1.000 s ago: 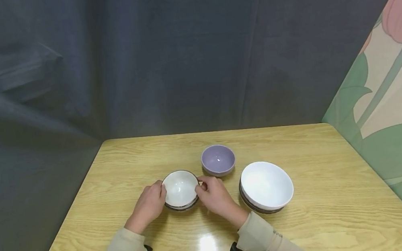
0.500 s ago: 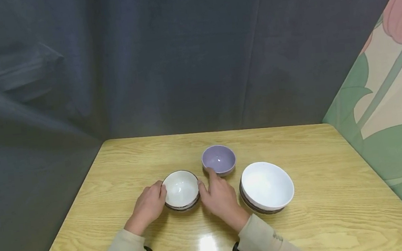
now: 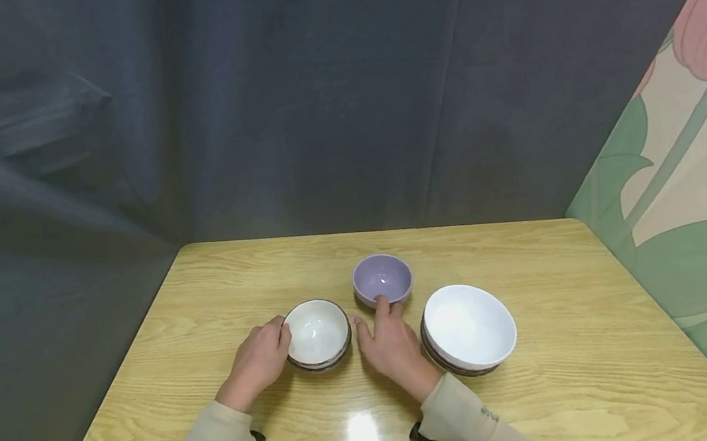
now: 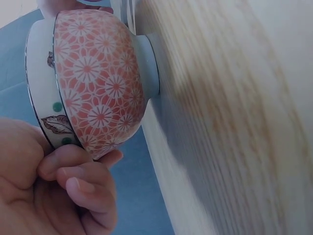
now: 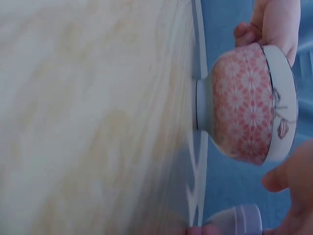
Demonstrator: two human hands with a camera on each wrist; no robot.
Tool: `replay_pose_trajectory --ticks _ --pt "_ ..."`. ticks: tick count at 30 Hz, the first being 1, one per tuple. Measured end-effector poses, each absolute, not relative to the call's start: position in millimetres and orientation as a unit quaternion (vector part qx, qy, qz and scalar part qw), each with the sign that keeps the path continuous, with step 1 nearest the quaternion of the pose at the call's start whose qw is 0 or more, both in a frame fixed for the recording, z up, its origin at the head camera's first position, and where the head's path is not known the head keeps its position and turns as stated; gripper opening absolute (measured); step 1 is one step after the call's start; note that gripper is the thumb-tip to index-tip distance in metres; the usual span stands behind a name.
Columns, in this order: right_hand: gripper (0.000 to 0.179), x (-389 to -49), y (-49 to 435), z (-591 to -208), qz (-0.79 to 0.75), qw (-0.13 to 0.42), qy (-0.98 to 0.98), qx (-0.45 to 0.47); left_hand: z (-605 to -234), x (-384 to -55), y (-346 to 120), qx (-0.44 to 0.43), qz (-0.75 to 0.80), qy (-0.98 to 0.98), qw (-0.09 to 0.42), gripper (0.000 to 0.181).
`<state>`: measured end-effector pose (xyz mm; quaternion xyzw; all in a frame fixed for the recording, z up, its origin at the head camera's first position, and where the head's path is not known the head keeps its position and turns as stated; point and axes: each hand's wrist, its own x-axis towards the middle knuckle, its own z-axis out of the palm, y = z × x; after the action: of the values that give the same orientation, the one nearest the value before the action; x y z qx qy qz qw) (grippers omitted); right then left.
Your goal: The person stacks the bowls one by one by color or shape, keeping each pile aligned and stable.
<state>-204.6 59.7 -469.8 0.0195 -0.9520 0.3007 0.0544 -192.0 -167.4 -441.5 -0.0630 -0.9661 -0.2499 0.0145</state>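
Note:
Two small bowls are nested, a white-lined one with a dark rim and leaf pattern (image 4: 43, 83) inside a pink flower-patterned bowl (image 4: 100, 83). My left hand (image 3: 258, 361) grips them at the left side, with the thumb at the rim and the fingers curled against the outside. Beyond and to the right stands a purple bowl (image 3: 381, 274). At its near rim are the fingertips of my right hand (image 3: 394, 348), whose thumb (image 5: 279, 177) is spread towards the nested pair. In the right wrist view only part of the purple bowl shows, at the lower edge.
To the right of my right hand a large white bowl (image 3: 469, 326) sits in a dark-rimmed bowl (image 3: 446, 360). All stand on a wood-grain table (image 3: 558, 286). A dark curtain (image 3: 343, 108) hangs behind the table, and a flower-printed one (image 3: 698, 216) is at the right.
My right hand has let go of the nested bowls' right rim and moved right and forward to the purple bowl. The left hand has kept its grip, and the bowls have stayed in place.

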Motion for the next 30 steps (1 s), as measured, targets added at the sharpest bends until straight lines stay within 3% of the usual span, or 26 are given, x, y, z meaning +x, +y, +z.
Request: replay_pose_trajectory --ticks 17,19,25,30 --pt "0.035 -215.3 63.1 -469.7 0.352 0.081 -0.932 0.002 -437.1 -193.7 -170.8 -0.071 -0.25 -0.966 -0.01 0.024" --pt "0.04 -216.0 62.1 -470.3 0.363 0.084 -0.928 0.001 -436.8 -193.4 -172.3 -0.074 -0.25 -0.965 -0.01 0.023" --pt "0.083 -220.1 59.4 -470.8 0.431 0.074 -0.899 -0.02 -436.8 -192.7 -174.5 -0.078 -0.259 -0.963 -0.01 0.028" --pt "0.084 -222.1 57.3 -470.0 0.542 0.024 -0.838 -0.067 -437.5 -193.2 -172.2 -0.078 -0.269 -0.96 -0.014 0.03"
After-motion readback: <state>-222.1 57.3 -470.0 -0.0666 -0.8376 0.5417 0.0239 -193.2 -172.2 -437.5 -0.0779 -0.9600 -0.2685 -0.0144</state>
